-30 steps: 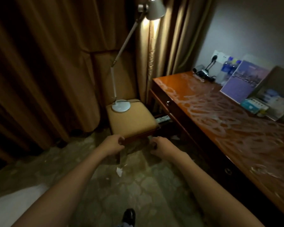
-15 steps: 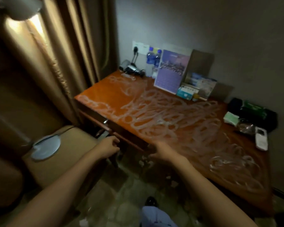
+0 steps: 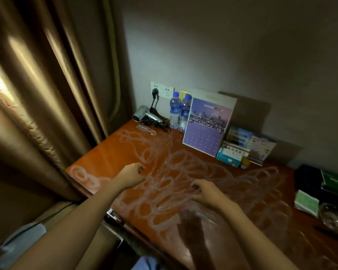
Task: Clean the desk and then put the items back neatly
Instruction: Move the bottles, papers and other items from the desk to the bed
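Note:
The orange-brown wooden desk (image 3: 109, 152) is covered in white looping smears of cleaner (image 3: 180, 172). My left hand (image 3: 130, 177) hovers over the desk's left part, fingers loosely curled, holding nothing. My right hand (image 3: 208, 192) hovers over the middle of the desk, fingers bent downward and empty. Its shadow falls on the desktop near the front edge. Along the back wall stand two water bottles (image 3: 179, 111), a purple calendar card (image 3: 208, 126), a silver hair dryer (image 3: 144, 114) and small boxes (image 3: 230, 155).
A black tray (image 3: 308, 184), a green packet (image 3: 305, 201) and a glass ashtray (image 3: 335, 218) sit at the desk's right end. Brown curtains (image 3: 47, 94) hang at the left. A stool with the lamp's white base (image 3: 21, 242) stands at lower left.
Both hands have let go of the stool's edge and risen over the desktop. The view has swung right from the stool and lamp to the desk.

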The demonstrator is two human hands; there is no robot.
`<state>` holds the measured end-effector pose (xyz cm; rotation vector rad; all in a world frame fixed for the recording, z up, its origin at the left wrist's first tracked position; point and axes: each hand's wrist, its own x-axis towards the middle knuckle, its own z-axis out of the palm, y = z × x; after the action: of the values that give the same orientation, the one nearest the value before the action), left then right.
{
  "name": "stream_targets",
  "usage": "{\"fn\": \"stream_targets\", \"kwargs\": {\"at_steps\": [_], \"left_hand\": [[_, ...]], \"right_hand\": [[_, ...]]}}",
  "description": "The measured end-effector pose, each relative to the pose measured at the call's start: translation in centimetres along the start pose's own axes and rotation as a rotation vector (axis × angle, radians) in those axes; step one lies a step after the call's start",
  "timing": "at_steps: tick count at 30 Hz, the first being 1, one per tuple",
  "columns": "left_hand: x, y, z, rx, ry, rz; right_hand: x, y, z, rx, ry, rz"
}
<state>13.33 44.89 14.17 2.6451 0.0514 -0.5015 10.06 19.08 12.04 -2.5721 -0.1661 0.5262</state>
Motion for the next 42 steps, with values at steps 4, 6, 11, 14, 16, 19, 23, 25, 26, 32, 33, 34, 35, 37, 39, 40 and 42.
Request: {"fn": "stream_targets", "kwargs": {"at_steps": [4, 6, 11, 14, 16, 19, 23, 25, 26, 32, 33, 34, 35, 37, 39, 40, 42], "left_hand": [[7.3, -1.8, -1.6, 0.016, 0.009, -0.021], [11.3, -2.7, -2.5, -0.011, 0.015, -0.017], [22.1, -4.9, -5.7, 0.007, 0.002, 0.032], [28.3, -6.3, -7.3, 0.053, -0.023, 0.029], [32.1, -6.9, -7.9, 0.097, -0.05, 0.032], [37.3, -7.5, -8.3, 0.155, -0.102, 0.108], [42.3, -8.0, -7.4, 0.205, -0.145, 0.235], [43.8, -8.6, -6.6, 0.157, -0.143, 0.261], [44.3, -9.0, -6.3, 0.13, -0.112, 0.286], [45.9, -12.7, -5.5, -0.085, 0.088, 0.345], [46.1, -13.4, -5.4, -0.056, 0.088, 0.33], [46.3, -14.0, -5.3, -0.019, 0.067, 0.315], [46.4, -14.5, -5.1, 0.011, 0.044, 0.308], [46.7, -15.3, -5.0, 0.046, 0.018, 0.306], [46.9, -15.5, -5.0, 0.07, 0.022, 0.313], [47.0, -15.5, -5.0, 0.09, 0.02, 0.314], [47.0, -15.4, -5.1, 0.119, 0.014, 0.302]], "right_hand": [[5.4, 0.4, 0.4, 0.083, -0.063, 0.097], [8.4, 0.1, 0.4, 0.113, -0.072, 0.156], [18.1, -3.6, -1.5, 0.146, -0.05, 0.248], [25.1, -6.4, -2.6, 0.172, -0.036, 0.211], [29.9, -7.7, -3.0, 0.2, -0.011, 0.199], [36.7, -8.6, -3.1, 0.196, 0.025, 0.26], [42.7, -9.3, -3.3, 0.179, 0.049, 0.211], [45.4, -9.8, -3.5, 0.123, 0.012, 0.164], [46.6, -10.0, -3.5, 0.098, -0.002, 0.147], [52.1, -9.5, -2.6, 0.143, 0.063, 0.145], [52.7, -9.4, -2.4, 0.16, 0.074, 0.164], [53.3, -9.2, -2.1, 0.177, 0.08, 0.18], [53.7, -9.0, -1.8, 0.193, 0.076, 0.195], [54.3, -8.6, -1.1, 0.208, 0.045, 0.219], [54.8, -8.3, -0.5, 0.161, 0.039, 0.224], [55.0, -8.3, -0.3, 0.111, 0.056, 0.219], [55.5, -8.6, 0.1, -0.016, 0.095, 0.221]]}}
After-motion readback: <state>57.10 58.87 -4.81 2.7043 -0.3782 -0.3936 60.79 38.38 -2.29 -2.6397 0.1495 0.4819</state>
